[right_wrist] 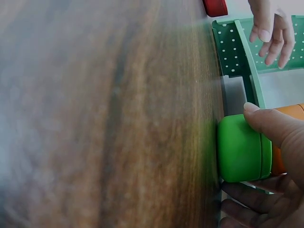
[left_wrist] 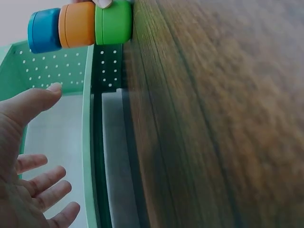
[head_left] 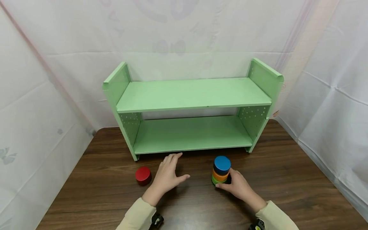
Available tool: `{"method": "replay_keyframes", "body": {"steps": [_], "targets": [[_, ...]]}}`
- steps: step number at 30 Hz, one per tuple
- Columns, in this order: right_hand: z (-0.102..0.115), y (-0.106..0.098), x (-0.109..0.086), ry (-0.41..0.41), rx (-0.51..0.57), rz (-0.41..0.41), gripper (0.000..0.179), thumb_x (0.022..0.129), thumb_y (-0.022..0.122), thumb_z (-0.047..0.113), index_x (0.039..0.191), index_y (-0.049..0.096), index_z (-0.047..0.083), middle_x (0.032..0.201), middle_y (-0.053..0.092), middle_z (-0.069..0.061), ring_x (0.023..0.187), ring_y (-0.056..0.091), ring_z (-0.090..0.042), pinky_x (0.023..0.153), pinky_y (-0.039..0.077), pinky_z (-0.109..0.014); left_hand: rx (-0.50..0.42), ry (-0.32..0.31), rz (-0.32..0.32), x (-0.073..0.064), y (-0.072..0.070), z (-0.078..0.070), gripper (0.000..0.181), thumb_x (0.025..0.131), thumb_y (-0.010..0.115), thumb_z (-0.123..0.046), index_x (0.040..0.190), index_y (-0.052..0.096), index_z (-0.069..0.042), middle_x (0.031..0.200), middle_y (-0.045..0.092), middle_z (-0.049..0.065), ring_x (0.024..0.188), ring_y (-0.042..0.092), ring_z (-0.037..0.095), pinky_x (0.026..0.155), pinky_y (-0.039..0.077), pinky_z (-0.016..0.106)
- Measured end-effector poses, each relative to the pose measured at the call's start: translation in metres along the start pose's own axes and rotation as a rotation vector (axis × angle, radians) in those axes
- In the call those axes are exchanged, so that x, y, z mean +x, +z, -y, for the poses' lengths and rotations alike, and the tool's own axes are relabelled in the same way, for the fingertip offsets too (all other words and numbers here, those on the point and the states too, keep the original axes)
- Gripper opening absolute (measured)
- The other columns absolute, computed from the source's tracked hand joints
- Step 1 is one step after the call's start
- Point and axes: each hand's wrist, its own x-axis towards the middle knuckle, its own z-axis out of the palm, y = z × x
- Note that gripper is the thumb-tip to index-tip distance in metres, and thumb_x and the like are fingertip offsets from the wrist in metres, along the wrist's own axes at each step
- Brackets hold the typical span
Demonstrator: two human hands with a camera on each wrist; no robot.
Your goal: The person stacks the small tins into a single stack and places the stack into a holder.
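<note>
Three round tins stand stacked on the table: a blue tin (head_left: 222, 163) on top, an orange tin (left_wrist: 77, 24) in the middle, a green tin (right_wrist: 240, 149) at the bottom. My right hand (head_left: 241, 188) grips the stack low down, its thumb across the green tin and its fingers behind. My left hand (head_left: 168, 175) is held over the table with its thumb spread and its fingers loosely extended, touching nothing. To its left sits a red tin (head_left: 143, 176), apart from the hand.
Behind the tins stands a green two-tier shelf (head_left: 192, 94) with raised side panels. Its lower board (head_left: 189, 132) lies just above the dark wooden table (head_left: 109, 191). A pale printed cloth (head_left: 86, 38) hangs behind and along both sides.
</note>
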Motion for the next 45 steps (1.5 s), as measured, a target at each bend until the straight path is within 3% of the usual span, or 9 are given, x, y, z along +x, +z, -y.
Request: {"method": "replay_keyframes", "body": {"steps": [6, 20, 32, 40, 45], "targets": [[0.001, -0.001, -0.001, 0.009, -0.002, 0.003, 0.052, 0.072, 0.083, 0.028, 0.113, 0.059, 0.008, 0.107, 0.066, -0.007, 0.103, 0.06, -0.028, 0.089, 0.047, -0.051, 0.014, -0.059, -0.037, -0.006, -0.005, 0.008, 0.078, 0.072, 0.083, -0.033, 0.135, 0.046, -0.004, 0.122, 0.055, 0.014, 0.113, 0.052, 0.035, 0.091, 0.044, 0.053], [0.004, -0.002, -0.002, 0.004, 0.001, 0.003, 0.052, 0.072, 0.083, 0.028, 0.113, 0.059, 0.007, 0.106, 0.066, -0.007, 0.103, 0.061, -0.029, 0.089, 0.048, -0.051, -0.021, -0.218, -0.108, -0.018, -0.032, 0.034, 0.077, 0.076, 0.08, -0.031, 0.137, 0.043, 0.0, 0.13, 0.049, 0.022, 0.116, 0.047, 0.039, 0.091, 0.042, 0.055], [0.003, -0.002, -0.001, 0.001, 0.0, 0.004, 0.051, 0.072, 0.083, 0.029, 0.113, 0.059, 0.009, 0.107, 0.066, -0.007, 0.103, 0.061, -0.028, 0.089, 0.048, -0.05, -0.019, -0.224, -0.15, -0.028, -0.04, 0.048, 0.076, 0.075, 0.081, -0.026, 0.135, 0.044, 0.003, 0.127, 0.049, 0.025, 0.115, 0.046, 0.043, 0.093, 0.039, 0.06], [0.003, -0.002, -0.001, 0.002, 0.004, 0.005, 0.052, 0.072, 0.083, 0.028, 0.113, 0.059, 0.008, 0.105, 0.066, -0.006, 0.102, 0.061, -0.028, 0.087, 0.048, -0.05, -0.094, -0.279, -0.138, -0.033, -0.046, 0.057, 0.074, 0.076, 0.08, -0.022, 0.134, 0.043, 0.004, 0.125, 0.048, 0.026, 0.116, 0.044, 0.045, 0.09, 0.04, 0.059], [0.002, -0.001, -0.001, -0.002, -0.006, 0.0, 0.052, 0.072, 0.083, 0.028, 0.113, 0.059, 0.008, 0.105, 0.066, -0.006, 0.102, 0.061, -0.028, 0.087, 0.049, -0.049, -0.119, -0.323, -0.112, -0.037, -0.051, 0.061, 0.073, 0.079, 0.078, -0.022, 0.135, 0.041, 0.005, 0.125, 0.047, 0.026, 0.116, 0.043, 0.043, 0.081, 0.047, 0.051]]}}
